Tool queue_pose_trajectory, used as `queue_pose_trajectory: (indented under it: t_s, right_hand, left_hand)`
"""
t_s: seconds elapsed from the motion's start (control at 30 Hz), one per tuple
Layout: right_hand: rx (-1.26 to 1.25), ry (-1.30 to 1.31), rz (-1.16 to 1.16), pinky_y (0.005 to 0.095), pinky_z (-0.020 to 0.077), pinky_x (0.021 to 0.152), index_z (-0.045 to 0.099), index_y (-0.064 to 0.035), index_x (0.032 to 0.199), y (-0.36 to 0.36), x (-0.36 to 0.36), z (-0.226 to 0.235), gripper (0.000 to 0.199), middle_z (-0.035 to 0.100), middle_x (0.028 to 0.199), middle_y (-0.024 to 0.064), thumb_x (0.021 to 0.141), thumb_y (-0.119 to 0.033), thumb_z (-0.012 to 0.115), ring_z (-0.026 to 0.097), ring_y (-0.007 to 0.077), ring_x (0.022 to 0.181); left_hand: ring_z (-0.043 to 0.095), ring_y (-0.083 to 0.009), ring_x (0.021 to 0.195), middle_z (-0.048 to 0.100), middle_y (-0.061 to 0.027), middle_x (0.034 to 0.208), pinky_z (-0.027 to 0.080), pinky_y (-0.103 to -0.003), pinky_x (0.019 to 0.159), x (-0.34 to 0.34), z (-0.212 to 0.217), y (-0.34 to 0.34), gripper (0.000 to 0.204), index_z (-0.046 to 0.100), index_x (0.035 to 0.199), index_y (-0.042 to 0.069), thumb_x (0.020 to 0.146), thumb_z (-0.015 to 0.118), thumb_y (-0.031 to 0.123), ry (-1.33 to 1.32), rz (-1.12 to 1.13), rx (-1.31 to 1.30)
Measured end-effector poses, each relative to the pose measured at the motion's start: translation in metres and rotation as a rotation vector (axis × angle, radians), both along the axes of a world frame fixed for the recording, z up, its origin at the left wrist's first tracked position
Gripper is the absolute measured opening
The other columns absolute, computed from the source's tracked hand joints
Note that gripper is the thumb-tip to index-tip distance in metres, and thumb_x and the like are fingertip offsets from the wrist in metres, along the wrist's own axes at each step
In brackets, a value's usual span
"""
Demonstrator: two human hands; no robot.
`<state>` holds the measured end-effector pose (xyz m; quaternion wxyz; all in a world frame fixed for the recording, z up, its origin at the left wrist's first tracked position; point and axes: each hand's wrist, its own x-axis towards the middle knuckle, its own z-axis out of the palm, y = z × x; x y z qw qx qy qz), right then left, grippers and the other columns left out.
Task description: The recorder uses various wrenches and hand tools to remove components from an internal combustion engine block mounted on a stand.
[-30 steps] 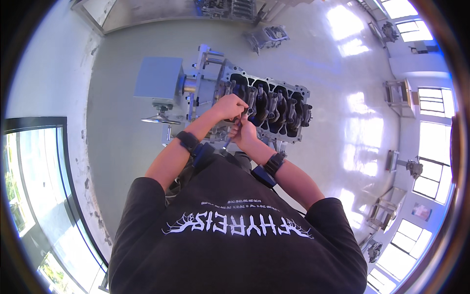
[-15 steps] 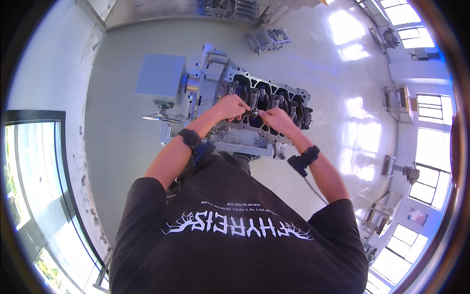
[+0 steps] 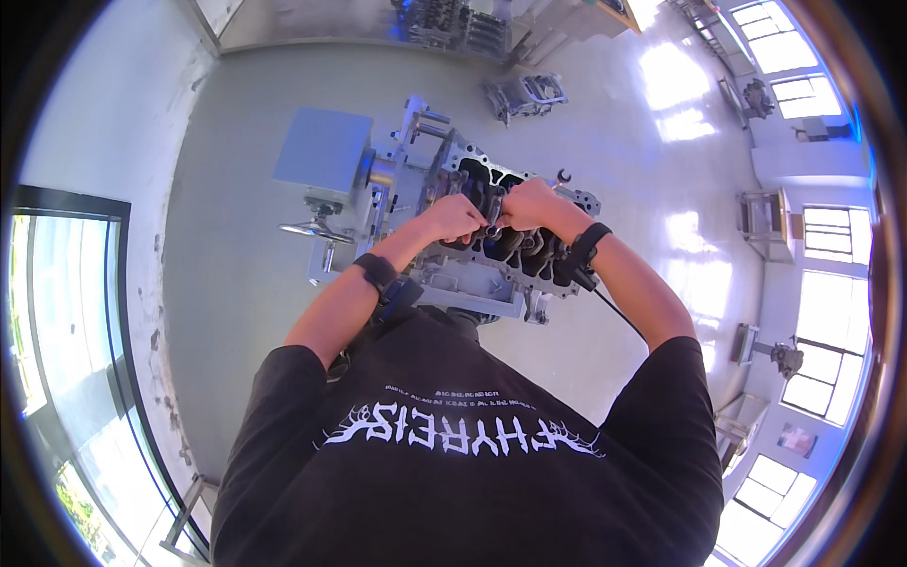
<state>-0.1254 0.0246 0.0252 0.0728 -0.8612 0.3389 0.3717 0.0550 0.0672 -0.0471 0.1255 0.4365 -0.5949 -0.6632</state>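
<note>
An engine block [image 3: 461,151] lies with its open crankcase facing up, and a row of metal caps and crankshaft parts shows inside it. My left hand [image 3: 453,219] is closed over the block's left half, its fingertips pinched beside a metal cap [image 3: 494,200]; whatever they grip is hidden. Just to the right, my right hand [image 3: 531,204] is closed round a wrench [image 3: 564,177]. Only the wrench's forked end shows, sticking out past the hand toward the far right. The fingertips of both hands nearly meet at the cap.
The block is mounted on a metal stand with a grey box [image 3: 324,149] and a handwheel [image 3: 316,230] at its left. Another metal casting [image 3: 525,97] rests on the floor beyond. A bench with engine parts [image 3: 453,26] stands at the far side. A cable [image 3: 624,314] trails from my right wrist.
My right hand has moved up and slightly left, turning over the block, and the wrench's forked end now shows beyond it. My left hand stays by the same cap.
</note>
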Motion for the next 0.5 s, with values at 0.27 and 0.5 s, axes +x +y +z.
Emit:
queue_pose_trajectory:
  t_s: [0.27,0.5]
  right_hand:
    - [0.042,0.019,0.074,0.0403,0.0521,0.067,0.071,-0.0093,0.081,-0.016,0.011,-0.003,0.04,0.069,0.083,0.0103,0.08,-0.048,0.062,0.066,0.0311,0.081]
    - [0.078,0.032,-0.146,0.0425,0.0517,0.072,0.07,-0.0083,0.091,-0.008,-0.001,-0.009,0.045,0.069,0.089,0.0127,0.082,-0.051,0.059,0.065,0.0321,0.088]
  left_hand:
    - [0.05,-0.0119,0.039,0.066,-0.0085,0.063,0.041,-0.027,0.039,-0.001,0.001,-0.001,0.033,0.07,0.103,0.003,0.077,0.051,0.011,0.007,0.006,-0.018]
    - [0.049,-0.0114,0.039,0.065,-0.0076,0.064,0.04,-0.027,0.038,-0.001,-0.001,-0.002,0.034,0.068,0.106,0.002,0.077,0.051,0.01,0.009,0.021,0.016]
